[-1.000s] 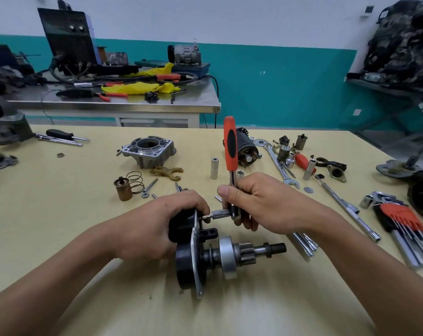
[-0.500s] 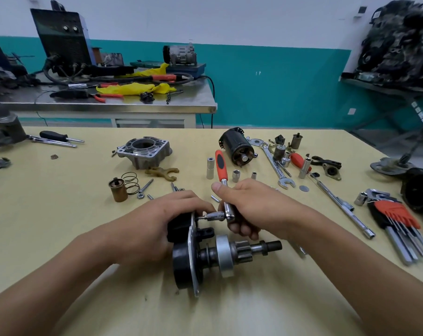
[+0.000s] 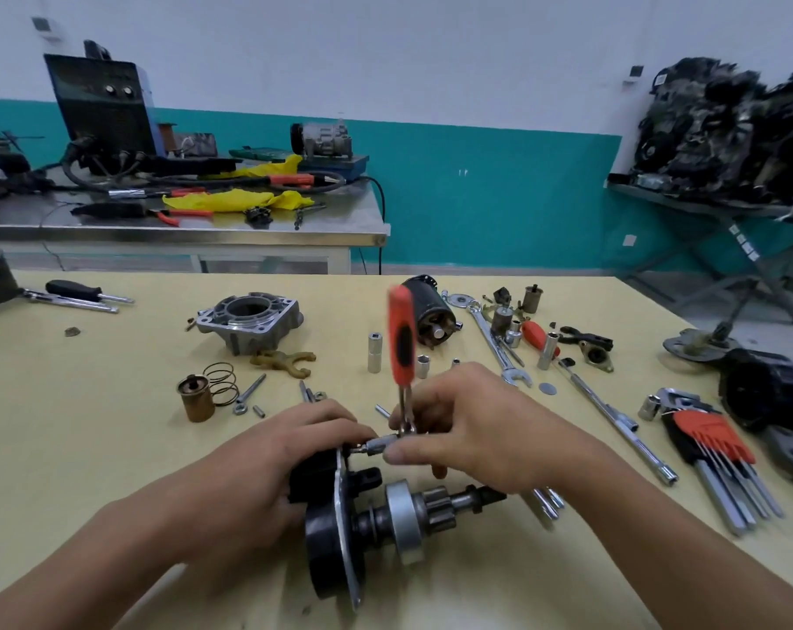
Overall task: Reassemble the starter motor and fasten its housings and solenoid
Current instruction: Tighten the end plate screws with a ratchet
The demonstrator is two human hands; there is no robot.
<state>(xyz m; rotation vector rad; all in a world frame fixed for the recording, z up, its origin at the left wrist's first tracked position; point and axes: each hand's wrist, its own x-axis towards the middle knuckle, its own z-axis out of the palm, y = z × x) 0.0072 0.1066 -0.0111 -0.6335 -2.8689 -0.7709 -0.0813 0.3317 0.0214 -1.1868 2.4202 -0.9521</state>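
The yellow table (image 3: 112,447) carries everything. Both forearms reach in from the near edge, and the hands meet over the starter motor (image 3: 326,557). It lies on its side just below them, with its black body under the left hand and its shaft and pinion gear (image 3: 435,509) running out beneath the right hand.

The left hand (image 3: 267,466) is palm down, its fingers curled over the top of the black body and gripping it beside the thin metal plate (image 3: 351,552). The right hand (image 3: 471,434) is curled round the head of a ratchet (image 3: 401,343), with the thumb lying under the small socket bar (image 3: 378,447). That bar runs level from the ratchet to the plate, right at the left fingertips. The red and black handle stands nearly upright above the right hand and is blurred.

Beyond the left hand sit a grey housing (image 3: 251,318), a brass cylinder (image 3: 196,397) and a spring (image 3: 222,384). Beyond the right hand lies a black motor body (image 3: 431,311). Well to its right is a set of hex keys (image 3: 712,452).

The fastener at the bar's tip is hidden by the left fingertips, and the ratchet head is mostly covered by the right hand.
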